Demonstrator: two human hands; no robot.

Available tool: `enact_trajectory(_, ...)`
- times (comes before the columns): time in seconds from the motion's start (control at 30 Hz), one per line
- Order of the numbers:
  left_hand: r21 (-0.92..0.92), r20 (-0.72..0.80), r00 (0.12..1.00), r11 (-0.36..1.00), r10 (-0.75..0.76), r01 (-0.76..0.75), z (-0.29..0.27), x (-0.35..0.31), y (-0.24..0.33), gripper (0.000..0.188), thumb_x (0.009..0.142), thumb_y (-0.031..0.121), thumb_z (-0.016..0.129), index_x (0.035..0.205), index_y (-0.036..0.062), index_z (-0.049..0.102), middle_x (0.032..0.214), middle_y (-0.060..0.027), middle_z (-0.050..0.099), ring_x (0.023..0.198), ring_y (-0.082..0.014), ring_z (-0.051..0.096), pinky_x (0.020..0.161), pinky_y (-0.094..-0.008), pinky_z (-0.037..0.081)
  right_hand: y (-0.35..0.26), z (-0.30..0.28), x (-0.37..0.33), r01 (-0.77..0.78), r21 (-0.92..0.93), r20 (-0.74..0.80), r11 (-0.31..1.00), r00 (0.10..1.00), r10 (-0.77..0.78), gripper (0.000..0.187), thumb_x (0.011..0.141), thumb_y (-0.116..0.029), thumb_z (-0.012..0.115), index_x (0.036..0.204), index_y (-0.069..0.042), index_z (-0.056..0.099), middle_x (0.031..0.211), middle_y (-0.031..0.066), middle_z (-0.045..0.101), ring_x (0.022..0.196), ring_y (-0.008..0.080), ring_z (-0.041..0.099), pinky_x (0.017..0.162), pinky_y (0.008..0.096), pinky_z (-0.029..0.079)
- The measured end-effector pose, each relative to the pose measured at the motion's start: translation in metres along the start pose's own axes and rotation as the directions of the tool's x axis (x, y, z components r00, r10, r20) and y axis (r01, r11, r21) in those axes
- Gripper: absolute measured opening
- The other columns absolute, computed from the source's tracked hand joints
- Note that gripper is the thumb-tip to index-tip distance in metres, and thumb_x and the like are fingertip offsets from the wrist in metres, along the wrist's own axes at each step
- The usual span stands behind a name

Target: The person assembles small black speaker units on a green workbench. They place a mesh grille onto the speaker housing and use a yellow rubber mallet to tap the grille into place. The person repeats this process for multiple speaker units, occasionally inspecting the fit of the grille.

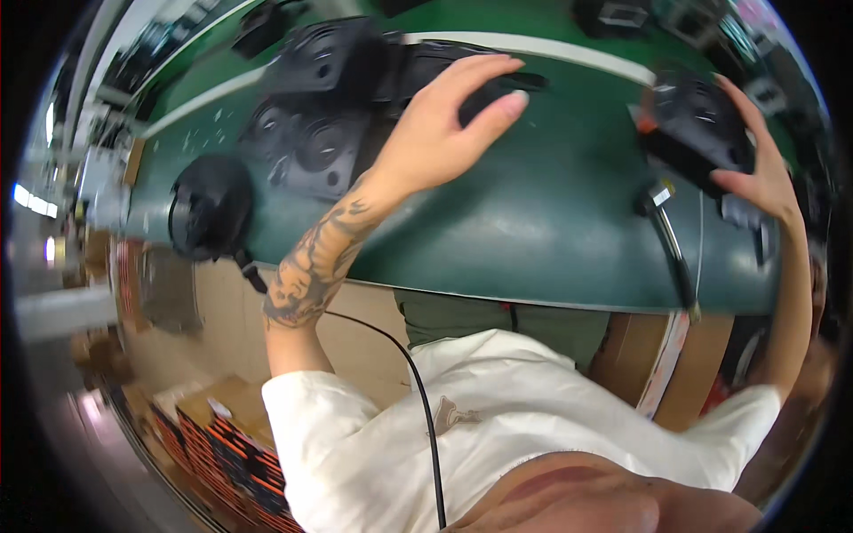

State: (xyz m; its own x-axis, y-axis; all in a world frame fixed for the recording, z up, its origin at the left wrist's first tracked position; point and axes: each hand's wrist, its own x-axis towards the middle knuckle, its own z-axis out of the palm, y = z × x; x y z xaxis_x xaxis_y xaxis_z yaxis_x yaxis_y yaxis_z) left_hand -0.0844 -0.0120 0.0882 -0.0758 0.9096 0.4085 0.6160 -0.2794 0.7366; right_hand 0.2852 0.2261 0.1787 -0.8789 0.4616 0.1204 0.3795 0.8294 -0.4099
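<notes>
The left hand (435, 133) extends forward over the green table (542, 213), thumb spread wide from the fingers, while the right hand (768, 180) grasps a black boxy unit (704, 114) toward the table's right end.

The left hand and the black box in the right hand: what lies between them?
In the head view, green tabletop lies bare between the left hand and the black box, except a dark strip beside the fingers.

Held black box (697, 115) — partly hidden
</notes>
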Motion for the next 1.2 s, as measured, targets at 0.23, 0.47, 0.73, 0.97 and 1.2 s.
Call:
enact_trajectory(0.23, -0.592, 0.678, 0.728, 0.660, 0.098, 0.462, 0.043, -0.025, -0.011, 0.109, 0.091, 0.073, 0.060, 0.164, 0.0028, 0.021, 0.164, -0.0154, 0.033, 0.148, -0.0279, 0.040, 0.118, -0.0411, 0.036, -0.123, 0.098, 0.003, 0.508, 0.365, 0.384, 0.780, 0.681, -0.623, 0.117, 0.063, -0.031, 0.088, 0.158, 0.002, 0.029, 0.154, 0.0295, 0.037, 0.142, 0.0480, 0.036, 0.120, 0.0522, 0.031)
enact_trajectory(0.47, -0.750, 0.519, 0.802, 0.293, -0.297, 0.594, 0.061, -0.050, 0.006, 0.083, 0.097, 0.027, 0.063, 0.162, 0.0009, 0.020, 0.160, -0.0218, 0.036, 0.142, -0.0314, 0.048, 0.114, -0.0421, 0.046, -0.080, 0.122, 0.038, 0.460, 0.462, 0.161, 0.758, 0.797, -0.582, 0.112, 0.072, -0.043, 0.092, 0.160, -0.004, 0.033, 0.162, 0.0244, 0.035, 0.151, 0.0435, 0.026, 0.124, 0.0529, 0.026)
enact_trajectory(0.73, -0.818, 0.144, 0.905, 0.467, -0.401, 0.337, 0.075, -0.046, -0.005, 0.073, 0.100, 0.012, 0.062, 0.163, 0.0087, 0.025, 0.165, -0.0128, 0.031, 0.142, -0.0271, 0.046, 0.118, -0.0395, 0.039, 0.041, 0.151, 0.035, -0.563, -0.173, -0.116, 0.808, 0.826, 0.551, 0.098, 0.089, -0.074, 0.059, 0.156, -0.006, 0.039, 0.146, 0.0284, 0.050, 0.140, 0.0450, 0.045, 0.113, 0.0517, 0.043)
enact_trajectory(0.97, -0.753, 0.141, 0.926, 0.569, -0.351, 0.330, 0.080, -0.056, -0.019, 0.061, 0.106, 0.022, 0.052, 0.161, 0.0102, 0.028, 0.155, -0.0135, 0.039, 0.138, -0.0244, 0.047, 0.117, -0.0381, 0.038, 0.074, 0.149, 0.029, -0.395, -0.258, -0.056, 0.881, 0.917, 0.395, 0.089, 0.085, -0.056, 0.069, 0.152, -0.005, 0.040, 0.121, 0.0313, 0.065, 0.111, 0.0449, 0.065, 0.097, 0.0508, 0.053)
enact_trajectory(1.2, -0.710, 0.161, 0.941, 0.627, -0.299, 0.321, 0.078, -0.057, -0.023, 0.070, 0.105, 0.026, 0.055, 0.162, 0.0026, 0.023, 0.166, -0.0184, 0.024, 0.154, -0.0281, 0.023, 0.125, -0.0388, 0.017, 0.054, 0.100, 0.024, -0.285, 0.911, 0.327, -0.299, 0.939, 0.102, 0.039, 0.099, -0.027, 0.058, 0.121, 0.005, 0.064, 0.120, 0.0199, 0.072, 0.115, 0.0289, 0.069, 0.101, 0.0473, 0.055)
